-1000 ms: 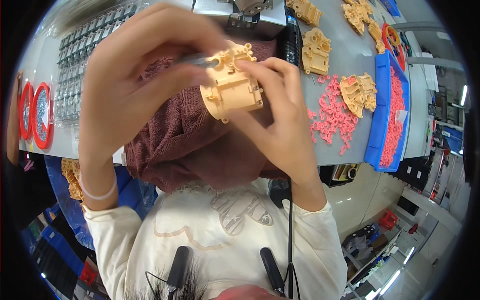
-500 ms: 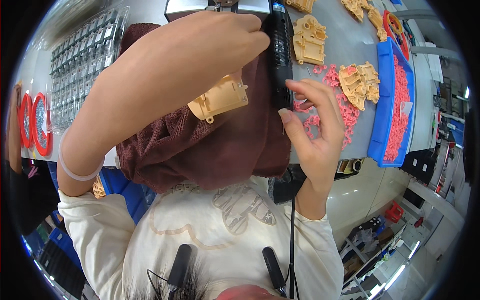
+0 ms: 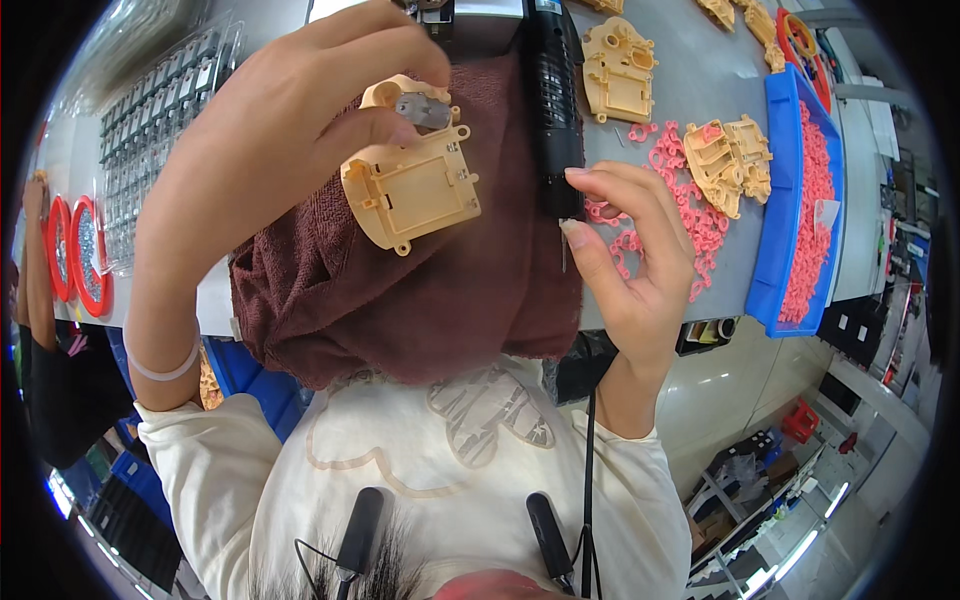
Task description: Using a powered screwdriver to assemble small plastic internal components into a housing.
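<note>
A cream-yellow plastic housing (image 3: 418, 195) lies on a dark brown towel (image 3: 480, 290) in front of me. At its upper end sits a small smoky-grey plastic part (image 3: 423, 110), and my left hand (image 3: 370, 85) grips it between thumb and fingers. Right of the towel's middle is a black electric screwdriver (image 3: 553, 110), its thin bit pointing toward me. Beside the bit my right hand (image 3: 635, 235) is open, thumb and forefinger apart, with nothing visible between them.
Pink plastic clips (image 3: 690, 215) lie loose at the right, near more yellow housings (image 3: 618, 70). A blue bin (image 3: 780, 200) of pink clips stands at the table's right edge. At left are a clear tray (image 3: 150, 140) of small parts and red-rimmed dishes (image 3: 92, 255).
My left hand has moved back to the left from the screwdriver, showing the grey part at the housing. The housing has shifted left and turned slightly. My right hand stays nearly still.
</note>
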A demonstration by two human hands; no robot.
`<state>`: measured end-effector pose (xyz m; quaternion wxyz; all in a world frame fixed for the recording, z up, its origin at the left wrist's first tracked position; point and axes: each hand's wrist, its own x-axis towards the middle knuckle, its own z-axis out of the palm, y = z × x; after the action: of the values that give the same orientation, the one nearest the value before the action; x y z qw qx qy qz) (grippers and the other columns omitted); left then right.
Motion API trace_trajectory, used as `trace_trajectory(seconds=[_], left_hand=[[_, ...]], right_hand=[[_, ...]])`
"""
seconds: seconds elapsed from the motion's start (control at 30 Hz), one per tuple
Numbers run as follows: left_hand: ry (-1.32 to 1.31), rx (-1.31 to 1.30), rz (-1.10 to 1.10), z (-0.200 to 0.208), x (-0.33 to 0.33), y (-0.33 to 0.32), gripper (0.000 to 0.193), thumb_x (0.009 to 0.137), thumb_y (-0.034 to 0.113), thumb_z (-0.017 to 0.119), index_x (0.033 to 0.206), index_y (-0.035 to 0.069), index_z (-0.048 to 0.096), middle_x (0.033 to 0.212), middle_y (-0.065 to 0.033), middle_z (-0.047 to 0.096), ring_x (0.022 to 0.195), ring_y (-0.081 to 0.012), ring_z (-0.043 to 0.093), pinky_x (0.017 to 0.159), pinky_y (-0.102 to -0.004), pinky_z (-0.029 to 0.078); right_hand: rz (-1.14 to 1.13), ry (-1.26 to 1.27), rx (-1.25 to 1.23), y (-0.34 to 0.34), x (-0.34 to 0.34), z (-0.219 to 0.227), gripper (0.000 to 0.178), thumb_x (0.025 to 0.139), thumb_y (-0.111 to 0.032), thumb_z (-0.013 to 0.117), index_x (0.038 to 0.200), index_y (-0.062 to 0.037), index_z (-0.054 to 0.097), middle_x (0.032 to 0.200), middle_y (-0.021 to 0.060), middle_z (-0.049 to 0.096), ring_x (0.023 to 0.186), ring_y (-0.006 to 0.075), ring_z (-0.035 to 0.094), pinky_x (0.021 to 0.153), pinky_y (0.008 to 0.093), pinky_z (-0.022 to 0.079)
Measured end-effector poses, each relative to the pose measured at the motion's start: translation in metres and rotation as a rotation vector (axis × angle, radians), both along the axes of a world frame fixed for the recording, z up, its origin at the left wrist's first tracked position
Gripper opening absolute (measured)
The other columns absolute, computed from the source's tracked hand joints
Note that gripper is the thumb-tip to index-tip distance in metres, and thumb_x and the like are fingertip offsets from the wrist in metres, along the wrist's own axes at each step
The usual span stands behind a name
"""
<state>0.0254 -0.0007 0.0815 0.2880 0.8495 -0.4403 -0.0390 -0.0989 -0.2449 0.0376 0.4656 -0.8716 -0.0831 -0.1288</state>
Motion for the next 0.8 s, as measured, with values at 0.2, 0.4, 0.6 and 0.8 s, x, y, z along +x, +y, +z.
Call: trace_trajectory(seconds=[0.2, 0.4, 0.6, 0.8], left_hand=[[-0.268, 0.102, 0.004, -0.006, -0.006, -0.001, 0.025, 0.078, 0.005, 0.072, 0.103, 0.004, 0.068, 0.097, -0.0068, 0.067, 0.093, -0.0269, 0.064, 0.076, -0.0347, 0.053], [-0.404, 0.206, 0.051, 0.004, -0.024, -0.014, 0.025, 0.077, 0.005, 0.072, 0.101, 0.001, 0.069, 0.091, -0.0074, 0.064, 0.087, -0.0266, 0.063, 0.073, -0.0364, 0.052], [-0.444, 0.289, 0.148, 0.002, -0.035, -0.023, 0.028, 0.075, 0.004, 0.071, 0.104, 0.001, 0.069, 0.094, -0.0079, 0.062, 0.089, -0.0249, 0.061, 0.074, -0.0364, 0.051], [-0.496, 0.242, 0.239, -0.006, -0.043, -0.026, 0.031, 0.076, 0.001, 0.070, 0.107, 0.004, 0.070, 0.100, -0.0061, 0.061, 0.089, -0.0244, 0.059, 0.075, -0.0358, 0.051]], right_hand=[[0.026, -0.016, -0.028, 0.000, 0.001, -0.001, 0.032, 0.078, 0.004, 0.067, 0.109, -0.0037, 0.069, 0.103, 0.0127, 0.065, 0.094, 0.0276, 0.062, 0.082, 0.0347, 0.049], [0.028, -0.014, -0.045, -0.004, -0.002, -0.001, 0.032, 0.079, 0.006, 0.063, 0.109, -0.0034, 0.069, 0.104, 0.0129, 0.065, 0.093, 0.0285, 0.062, 0.081, 0.0352, 0.048], [0.017, -0.064, -0.063, -0.019, -0.006, -0.007, 0.031, 0.081, 0.008, 0.057, 0.109, -0.0019, 0.069, 0.102, 0.0136, 0.066, 0.091, 0.0280, 0.062, 0.081, 0.0347, 0.049], [-0.058, 0.020, -0.065, -0.042, -0.012, -0.002, 0.031, 0.084, 0.009, 0.052, 0.109, 0.0001, 0.068, 0.102, 0.0137, 0.066, 0.090, 0.0265, 0.062, 0.079, 0.0334, 0.049]])
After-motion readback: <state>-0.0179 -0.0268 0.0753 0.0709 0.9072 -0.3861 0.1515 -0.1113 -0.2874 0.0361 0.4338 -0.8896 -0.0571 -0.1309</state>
